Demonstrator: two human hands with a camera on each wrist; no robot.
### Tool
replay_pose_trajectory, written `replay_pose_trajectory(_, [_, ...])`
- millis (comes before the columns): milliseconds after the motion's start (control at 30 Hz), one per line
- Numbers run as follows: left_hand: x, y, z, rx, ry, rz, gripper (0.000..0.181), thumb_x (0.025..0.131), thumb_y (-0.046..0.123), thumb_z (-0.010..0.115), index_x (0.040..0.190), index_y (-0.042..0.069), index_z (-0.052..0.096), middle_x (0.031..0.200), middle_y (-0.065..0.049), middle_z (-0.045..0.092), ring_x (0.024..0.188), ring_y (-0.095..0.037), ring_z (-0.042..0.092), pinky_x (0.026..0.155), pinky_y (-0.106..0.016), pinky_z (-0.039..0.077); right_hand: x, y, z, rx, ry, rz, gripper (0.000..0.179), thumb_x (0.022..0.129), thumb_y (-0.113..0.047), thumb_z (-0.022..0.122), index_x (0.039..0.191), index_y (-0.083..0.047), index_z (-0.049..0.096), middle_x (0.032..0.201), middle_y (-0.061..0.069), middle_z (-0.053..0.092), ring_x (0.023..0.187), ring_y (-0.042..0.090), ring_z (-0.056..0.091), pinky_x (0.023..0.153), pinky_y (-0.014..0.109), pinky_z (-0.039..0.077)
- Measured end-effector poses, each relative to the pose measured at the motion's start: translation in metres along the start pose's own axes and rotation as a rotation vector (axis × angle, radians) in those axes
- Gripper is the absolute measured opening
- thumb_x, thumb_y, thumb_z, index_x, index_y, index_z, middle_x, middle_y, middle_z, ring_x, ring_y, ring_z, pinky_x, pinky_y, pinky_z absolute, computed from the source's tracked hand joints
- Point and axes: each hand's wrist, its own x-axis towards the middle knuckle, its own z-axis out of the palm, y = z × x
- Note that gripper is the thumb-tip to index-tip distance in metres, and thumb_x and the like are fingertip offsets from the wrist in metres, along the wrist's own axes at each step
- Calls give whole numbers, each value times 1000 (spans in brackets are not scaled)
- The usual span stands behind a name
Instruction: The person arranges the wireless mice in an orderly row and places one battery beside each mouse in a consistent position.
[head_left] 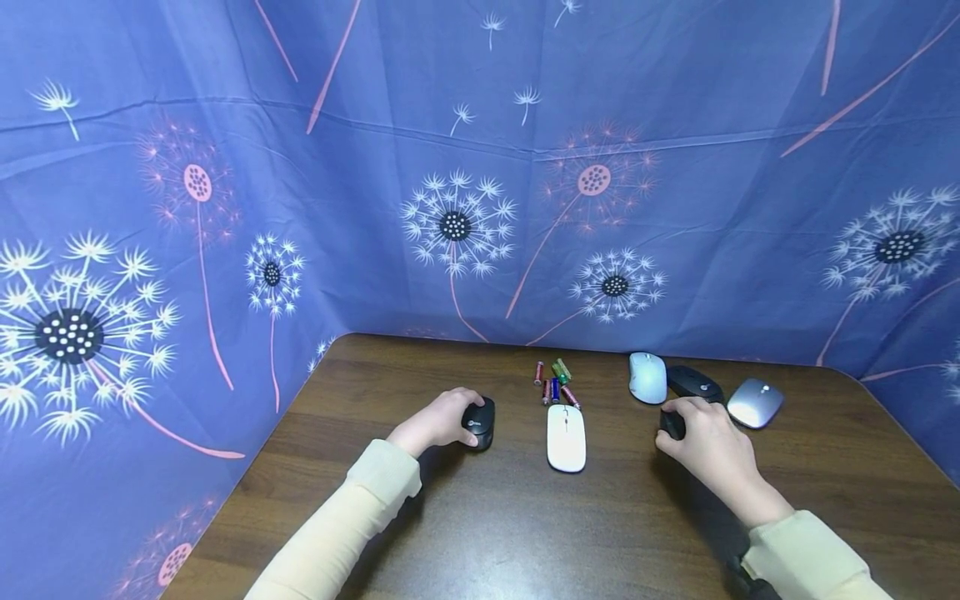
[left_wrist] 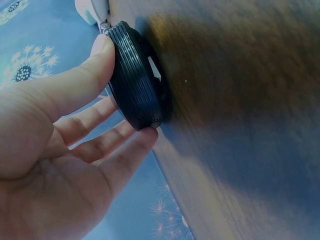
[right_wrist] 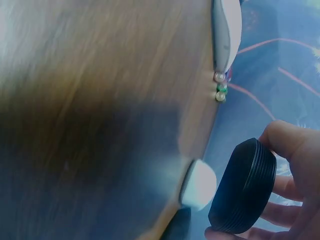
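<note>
My left hand (head_left: 444, 419) grips a black computer mouse (head_left: 480, 425) by its sides, thumb on one and fingertips on the other. In the left wrist view that mouse (left_wrist: 135, 75) shows a ridged side and sits close over the wooden table. My right hand (head_left: 708, 442) holds another black mouse (head_left: 672, 425), mostly covered by the fingers in the head view. Its ridged side shows in the right wrist view, where the mouse (right_wrist: 242, 187) is pinched between thumb and fingers. Between the hands, a white mouse (head_left: 566, 438) lies on the table.
Several small batteries (head_left: 557, 390) lie loose just behind the white mouse. Beyond my right hand are a pale blue mouse (head_left: 647, 377), a flat black mouse (head_left: 694, 382) and a grey mouse (head_left: 755, 403). A blue dandelion-print cloth (head_left: 360, 275) hangs along the table's back and sides.
</note>
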Motion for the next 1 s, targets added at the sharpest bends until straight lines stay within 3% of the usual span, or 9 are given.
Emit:
replay_pose_trajectory(433, [1, -4, 2, -14, 15, 26, 56, 70, 10, 83, 119, 2, 59, 124, -17, 58, 118, -31, 52, 100, -41, 40, -6, -16, 14, 34, -52, -22, 34, 71, -22, 73, 102, -8, 66, 111, 18, 62, 96, 39, 55, 46, 47, 44])
replay_pose_trajectory(1000, [2, -4, 2, -11, 8, 11, 56, 70, 11, 83, 120, 3, 58, 126, -16, 57, 119, -31, 51, 100, -41, 40, -8, -20, 33, 12, -78, -4, 35, 70, -22, 74, 101, -7, 67, 107, 18, 63, 96, 38, 55, 48, 49, 45])
